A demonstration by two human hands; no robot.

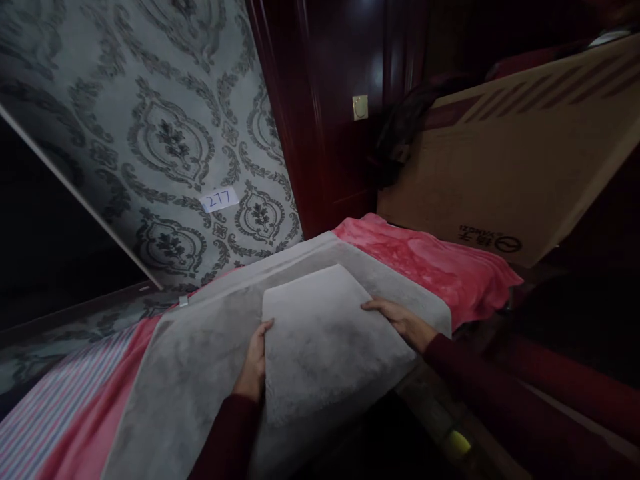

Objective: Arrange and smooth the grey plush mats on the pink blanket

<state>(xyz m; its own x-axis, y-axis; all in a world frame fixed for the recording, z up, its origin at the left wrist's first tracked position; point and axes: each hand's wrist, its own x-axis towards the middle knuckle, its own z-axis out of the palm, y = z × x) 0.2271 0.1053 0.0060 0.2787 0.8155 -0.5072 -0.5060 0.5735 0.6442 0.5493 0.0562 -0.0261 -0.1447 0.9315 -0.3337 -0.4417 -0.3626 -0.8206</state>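
A small grey-white plush mat point(330, 333), roughly square with a fuzzy surface, is held at its two sides. My left hand point(256, 360) grips its left edge, with the thumb on top and the fingers mostly hidden underneath. At the right edge my right hand point(400, 320) is closed in the same way, thumb uppermost. Beneath and behind the held mat a larger grey plush cover point(200, 347) of similar look spreads over a bed or couch. A small white tag point(183, 301) shows at that cover's far left edge.
Pink plush fabric point(425, 260) lies at the right, with striped fabric point(75, 393) at the left. A large cardboard box point(520, 160) leans at the right. A dark red door point(340, 80) and patterned wall point(170, 140) with a paper point(220, 199) marked 277 stand behind.
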